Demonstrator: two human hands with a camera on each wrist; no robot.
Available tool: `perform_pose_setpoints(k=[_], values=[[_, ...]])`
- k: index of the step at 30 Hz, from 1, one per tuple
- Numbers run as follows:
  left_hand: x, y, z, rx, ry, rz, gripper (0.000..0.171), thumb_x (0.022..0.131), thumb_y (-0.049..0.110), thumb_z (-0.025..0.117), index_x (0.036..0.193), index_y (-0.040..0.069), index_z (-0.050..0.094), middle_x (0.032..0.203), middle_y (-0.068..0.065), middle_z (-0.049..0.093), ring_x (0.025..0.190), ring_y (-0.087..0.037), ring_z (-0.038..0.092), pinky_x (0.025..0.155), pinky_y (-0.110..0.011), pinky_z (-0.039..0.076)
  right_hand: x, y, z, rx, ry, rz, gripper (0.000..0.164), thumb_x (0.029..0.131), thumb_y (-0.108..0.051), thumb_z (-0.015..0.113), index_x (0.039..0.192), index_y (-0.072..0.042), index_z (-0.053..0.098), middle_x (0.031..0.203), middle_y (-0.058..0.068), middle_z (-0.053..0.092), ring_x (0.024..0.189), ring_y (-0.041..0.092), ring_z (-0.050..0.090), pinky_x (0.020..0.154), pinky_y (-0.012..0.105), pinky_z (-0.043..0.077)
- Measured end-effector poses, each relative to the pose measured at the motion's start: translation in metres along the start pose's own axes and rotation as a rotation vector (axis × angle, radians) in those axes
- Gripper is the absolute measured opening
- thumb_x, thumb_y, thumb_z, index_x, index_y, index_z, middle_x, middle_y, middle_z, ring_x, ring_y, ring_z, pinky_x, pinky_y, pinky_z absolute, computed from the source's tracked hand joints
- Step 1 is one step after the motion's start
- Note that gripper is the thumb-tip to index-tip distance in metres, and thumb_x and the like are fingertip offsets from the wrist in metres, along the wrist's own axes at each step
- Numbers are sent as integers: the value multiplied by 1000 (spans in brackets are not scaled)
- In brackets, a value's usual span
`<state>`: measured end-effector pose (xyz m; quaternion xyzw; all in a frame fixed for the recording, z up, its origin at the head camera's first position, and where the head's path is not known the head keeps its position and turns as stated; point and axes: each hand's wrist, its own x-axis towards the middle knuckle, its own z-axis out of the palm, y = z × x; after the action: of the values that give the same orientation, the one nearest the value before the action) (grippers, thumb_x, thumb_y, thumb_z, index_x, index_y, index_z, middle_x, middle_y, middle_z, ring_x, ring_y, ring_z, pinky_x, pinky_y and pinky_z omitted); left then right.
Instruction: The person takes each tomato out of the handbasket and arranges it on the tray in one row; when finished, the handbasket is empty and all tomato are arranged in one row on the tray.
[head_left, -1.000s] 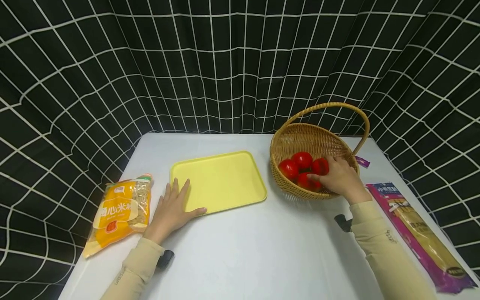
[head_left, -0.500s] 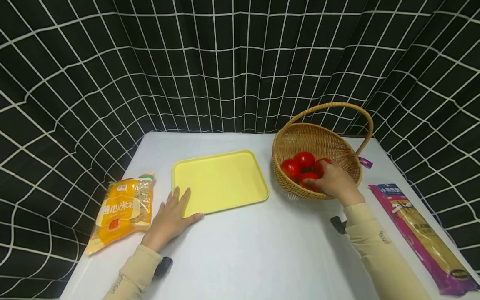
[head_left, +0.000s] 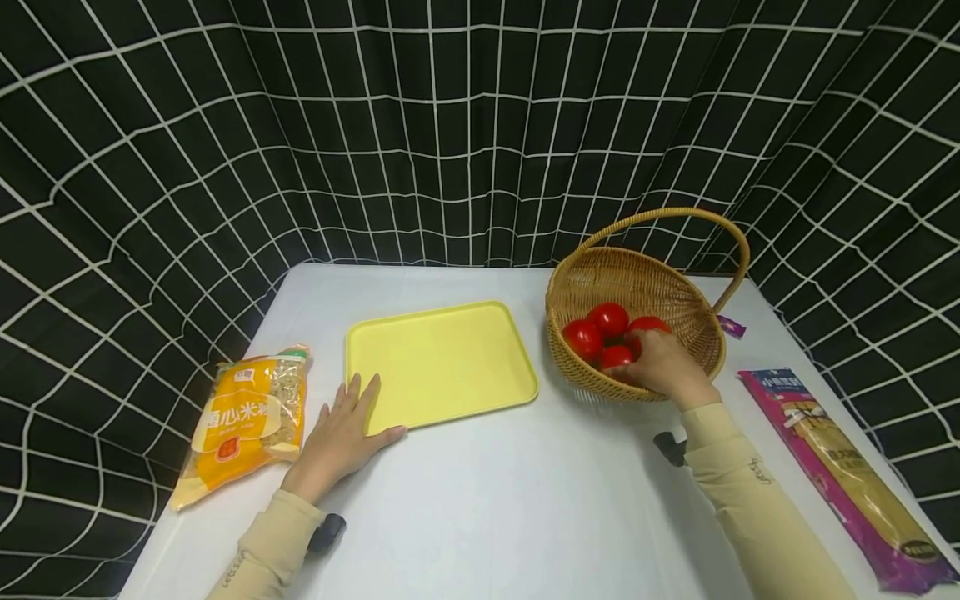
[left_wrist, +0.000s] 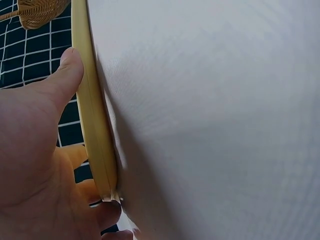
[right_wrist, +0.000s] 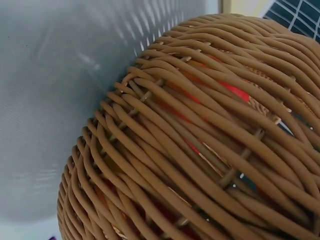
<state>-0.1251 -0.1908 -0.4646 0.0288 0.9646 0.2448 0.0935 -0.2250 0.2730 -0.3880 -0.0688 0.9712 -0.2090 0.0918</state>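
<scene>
My right hand reaches over the front rim of a tilted wicker basket. Its fingers and thumb bend round the front tomato, whose right side they hide. Other red tomatoes lie around it in the basket. In the right wrist view the woven basket wall fills most of the picture, hiding that hand; red shows through its gaps. My left hand rests with spread fingers at the near left corner of a yellow tray. In the left wrist view its thumb touches the tray rim.
An orange bag of pasta lies left of the tray. At the right edge lies a long purple packet of noodles. A small purple wrapper is beside the basket, whose handle arches high. A dark checked curtain encloses the table.
My right hand has shifted left and down inside the basket, from the right-hand tomato to the front one, uncovering the right-hand tomato. The left hand stays at the tray corner.
</scene>
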Motion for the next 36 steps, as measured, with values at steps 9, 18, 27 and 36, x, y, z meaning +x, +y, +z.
perform_pose_setpoints(k=[9,18,27,36], values=[[-1,0,0,-3,2,4,101,99,61,65,171,9,17,176,-29,5,161,-55,4,128,-74,7,2,1,3,-1,19,-36,56,87,-26,88,124,12,71,117,29,71,108,42,65,100,61,56],[0,0,1,-2,-2,1,101,99,61,65,171,10,16,176,-30,5,162,-55,4,128,-75,7,-1,1,-2,26,16,-52,58,88,-25,87,128,13,68,123,32,71,113,46,64,102,63,54],[0,-1,1,-4,-8,-5,102,99,61,65,171,11,15,176,-29,4,162,-54,3,128,-75,5,-10,-14,-20,75,32,-26,74,91,-31,85,145,10,57,138,36,63,123,51,59,103,66,53],[1,-1,1,0,-9,-1,100,99,61,65,171,10,17,176,-28,5,162,-54,2,128,-75,4,-23,-45,-38,94,130,-76,72,93,-32,84,149,4,57,140,33,63,123,49,61,99,65,57]])
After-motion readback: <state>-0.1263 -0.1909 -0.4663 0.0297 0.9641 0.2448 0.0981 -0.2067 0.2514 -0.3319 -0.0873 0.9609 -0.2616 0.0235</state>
